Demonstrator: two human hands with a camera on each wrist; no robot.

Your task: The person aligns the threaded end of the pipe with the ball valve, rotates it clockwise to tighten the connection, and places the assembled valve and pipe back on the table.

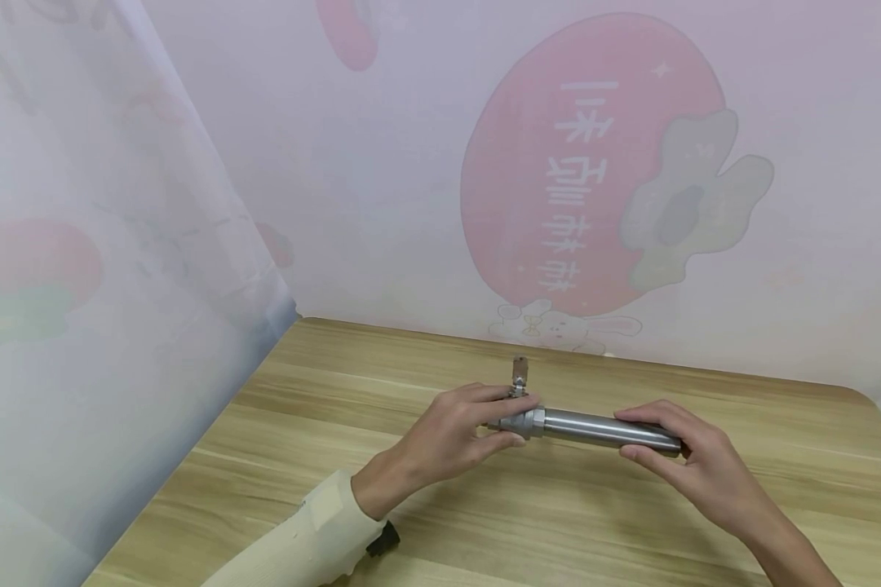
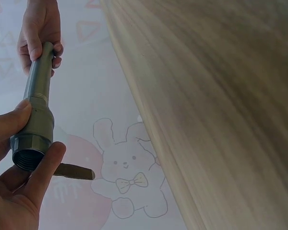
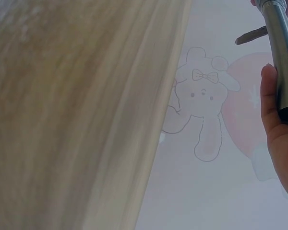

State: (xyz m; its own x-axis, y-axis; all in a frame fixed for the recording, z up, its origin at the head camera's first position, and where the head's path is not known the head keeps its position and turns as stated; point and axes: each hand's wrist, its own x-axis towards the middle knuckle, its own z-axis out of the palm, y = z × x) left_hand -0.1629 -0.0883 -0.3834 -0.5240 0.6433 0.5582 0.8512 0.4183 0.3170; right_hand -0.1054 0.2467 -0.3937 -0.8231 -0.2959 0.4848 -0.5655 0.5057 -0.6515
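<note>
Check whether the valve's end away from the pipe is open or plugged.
Open: the valve shows bare inner threads in the left wrist view.

The table (image 1: 308,408) has a pale yellow-brown woodgrain top, with darker streaks running roughly side to side. Of its 2 visible far corners, the right is rounded. A soft shadow (image 1: 617,501) falls on it.

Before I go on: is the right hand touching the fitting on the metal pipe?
Apart. The head view shows a bare stretch of the metal pipe between the right hand and the fitting, which the left hand holds.
</note>
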